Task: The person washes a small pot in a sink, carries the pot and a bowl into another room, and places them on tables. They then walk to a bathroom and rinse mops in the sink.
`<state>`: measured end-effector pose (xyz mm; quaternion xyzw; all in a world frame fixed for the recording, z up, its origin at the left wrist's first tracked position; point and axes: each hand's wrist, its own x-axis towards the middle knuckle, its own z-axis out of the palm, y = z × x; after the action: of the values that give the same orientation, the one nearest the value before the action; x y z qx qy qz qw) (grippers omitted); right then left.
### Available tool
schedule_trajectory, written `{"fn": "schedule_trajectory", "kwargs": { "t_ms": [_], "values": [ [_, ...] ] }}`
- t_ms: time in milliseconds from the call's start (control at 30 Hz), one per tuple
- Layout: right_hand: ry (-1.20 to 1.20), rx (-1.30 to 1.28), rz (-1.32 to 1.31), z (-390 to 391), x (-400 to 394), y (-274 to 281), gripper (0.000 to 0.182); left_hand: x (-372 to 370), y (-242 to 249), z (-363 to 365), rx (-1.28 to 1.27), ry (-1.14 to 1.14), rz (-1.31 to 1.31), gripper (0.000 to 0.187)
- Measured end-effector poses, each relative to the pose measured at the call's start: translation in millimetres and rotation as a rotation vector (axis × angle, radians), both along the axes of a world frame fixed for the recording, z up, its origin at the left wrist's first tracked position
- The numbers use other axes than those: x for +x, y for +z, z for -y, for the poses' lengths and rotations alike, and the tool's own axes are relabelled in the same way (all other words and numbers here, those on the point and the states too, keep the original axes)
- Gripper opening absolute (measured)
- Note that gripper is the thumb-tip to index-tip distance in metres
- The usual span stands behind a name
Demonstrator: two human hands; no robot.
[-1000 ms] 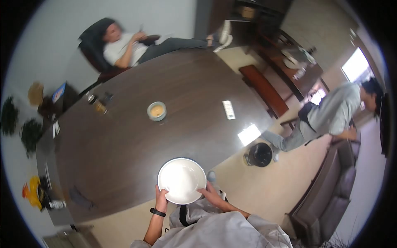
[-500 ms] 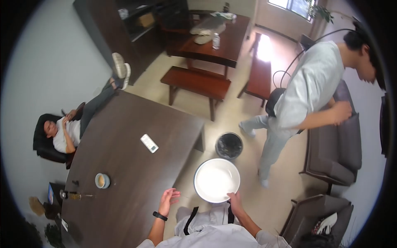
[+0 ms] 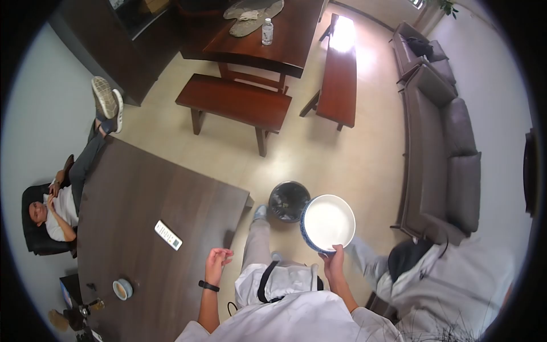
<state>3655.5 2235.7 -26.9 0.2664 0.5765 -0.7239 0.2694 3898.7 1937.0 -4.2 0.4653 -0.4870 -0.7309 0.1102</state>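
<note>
My right hand (image 3: 333, 260) grips the near rim of a large bowl (image 3: 329, 223), white inside with a blue-patterned outer wall. The bowl is tilted so that its white inside faces me, and nothing shows in it. Just beyond its left side, a dark trash bin (image 3: 289, 201) with a black lining stands on the floor. My left hand (image 3: 216, 265), with a black band on the wrist, is held in the air by the right edge of the dark desk (image 3: 194, 194). Its fingers are loosely bent and hold nothing. A white remote control (image 3: 168, 235) lies on the desk nearby.
A small cup (image 3: 122, 289) stands on the desk. One person (image 3: 62, 216) reclines at left, feet up; another person (image 3: 450, 285) is close on my right. Ahead are two wooden benches (image 3: 239, 102) and a table with a water bottle (image 3: 267, 32). A grey sofa (image 3: 424, 154) lines the right wall.
My view has shifted forward and right. The bowl has swung right, from in front of the bin to beside it, showing its blue side. The nearby person has passed to my lower right.
</note>
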Motion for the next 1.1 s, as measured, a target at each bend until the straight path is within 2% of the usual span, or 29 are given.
{"fn": "schedule_trajectory", "kwargs": {
  "t_ms": [100,267,467,633,700,833,967,1100],
  "values": [
    [0.012,0.024,0.005,22,-50,13,0.052,-65,7,44,0.019,-0.023,-0.104,0.008],
    [-0.152,0.051,0.019,66,-136,30,0.055,-158,-2,98,0.018,-0.008,-0.232,0.007],
    [-0.195,-0.018,0.007,76,-264,-3,0.058,-277,-8,131,-0.051,-0.09,-0.167,0.01],
    [-0.125,0.029,0.048,45,-389,-32,0.054,-388,1,105,-0.069,-0.003,-0.097,0.012],
    [-0.084,0.128,0.04,36,-444,-43,0.053,-432,10,85,-0.102,0.026,-0.018,0.012],
    [0.028,0.174,0.046,10,-536,-66,0.056,-489,27,52,-0.091,0.014,0.032,0.006],
    [0.004,0.23,0.028,1,-590,-74,0.057,-532,36,42,-0.084,0.065,0.146,0.008],
    [0.033,0.251,0.017,4,-631,-65,0.059,-575,47,47,-0.075,0.046,0.141,0.009]
  ]
}}
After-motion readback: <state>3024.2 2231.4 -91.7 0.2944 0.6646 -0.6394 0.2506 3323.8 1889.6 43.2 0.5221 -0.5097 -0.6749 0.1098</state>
